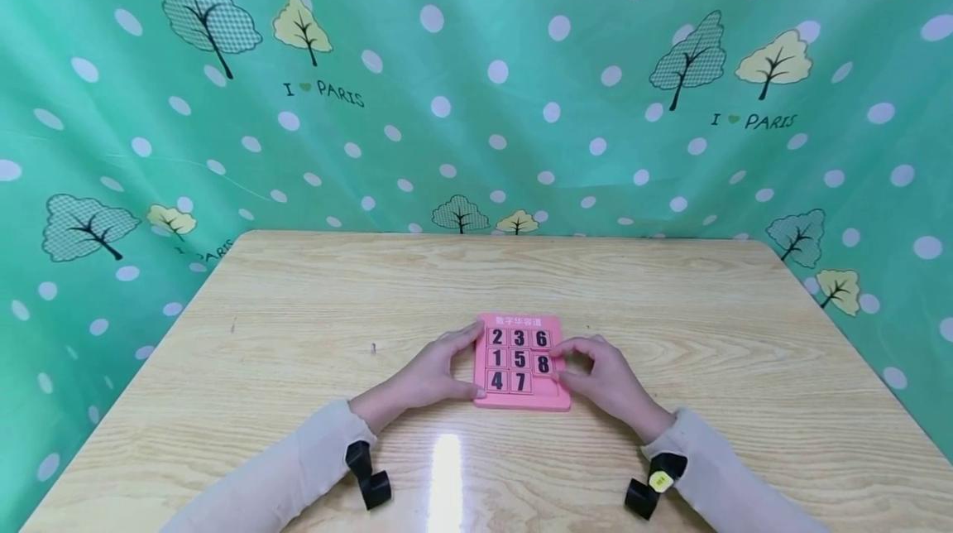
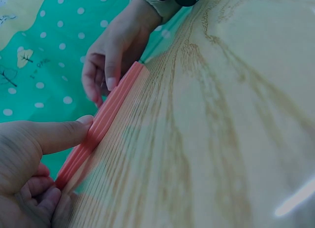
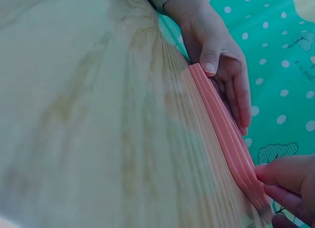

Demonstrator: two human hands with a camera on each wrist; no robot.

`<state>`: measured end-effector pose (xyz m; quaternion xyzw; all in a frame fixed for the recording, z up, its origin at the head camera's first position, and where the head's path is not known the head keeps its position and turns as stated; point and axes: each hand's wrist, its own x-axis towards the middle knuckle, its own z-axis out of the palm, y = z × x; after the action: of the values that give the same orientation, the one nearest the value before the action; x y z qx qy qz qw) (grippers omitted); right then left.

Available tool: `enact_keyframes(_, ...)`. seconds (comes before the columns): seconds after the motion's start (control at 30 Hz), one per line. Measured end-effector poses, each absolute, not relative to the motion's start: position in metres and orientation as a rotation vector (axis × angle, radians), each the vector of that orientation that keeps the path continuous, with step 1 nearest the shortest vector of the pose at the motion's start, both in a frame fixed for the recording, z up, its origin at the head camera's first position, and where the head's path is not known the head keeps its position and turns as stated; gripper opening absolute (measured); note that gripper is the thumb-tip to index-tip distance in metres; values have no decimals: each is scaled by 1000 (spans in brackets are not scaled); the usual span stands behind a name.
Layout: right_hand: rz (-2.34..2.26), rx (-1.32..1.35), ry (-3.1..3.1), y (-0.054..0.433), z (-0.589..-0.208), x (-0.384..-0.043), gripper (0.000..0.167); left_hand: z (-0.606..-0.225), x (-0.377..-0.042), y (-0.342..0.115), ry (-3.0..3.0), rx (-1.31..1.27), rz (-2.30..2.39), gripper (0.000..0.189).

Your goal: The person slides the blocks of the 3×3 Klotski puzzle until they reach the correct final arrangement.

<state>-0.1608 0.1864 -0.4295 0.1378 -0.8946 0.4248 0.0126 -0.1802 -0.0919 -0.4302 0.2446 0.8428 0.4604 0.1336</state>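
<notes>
A pink number slide puzzle (image 1: 521,403) lies flat on the table, its tiles reading 2 3 6, then 1 5 8, then 4 7. An open slot shows at its lower right corner. My left hand (image 1: 435,367) holds the board's left side, thumb near the bottom corner and fingers by the top one. At the right side, my right hand (image 1: 606,376) pinches the 8 tile (image 1: 543,364) between thumb and index finger. That tile sits a little lower than the 1 and 5 beside it. Both wrist views show the board's pink side edge (image 2: 106,117) low against the wood.
The wooden table (image 1: 320,293) spreads out around the board. Behind it hangs a green dotted curtain (image 1: 476,119) printed with trees. Black wrist cameras (image 1: 368,479) sit at both sleeves, and a bright light reflection lies on the tabletop in front.
</notes>
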Motion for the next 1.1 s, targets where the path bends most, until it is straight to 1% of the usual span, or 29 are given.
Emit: enact_keyframes(1.1, 1516, 499, -2795, 192, -428, -147, 25, -430, -180, -92, 2431, 715, 1348, 94)
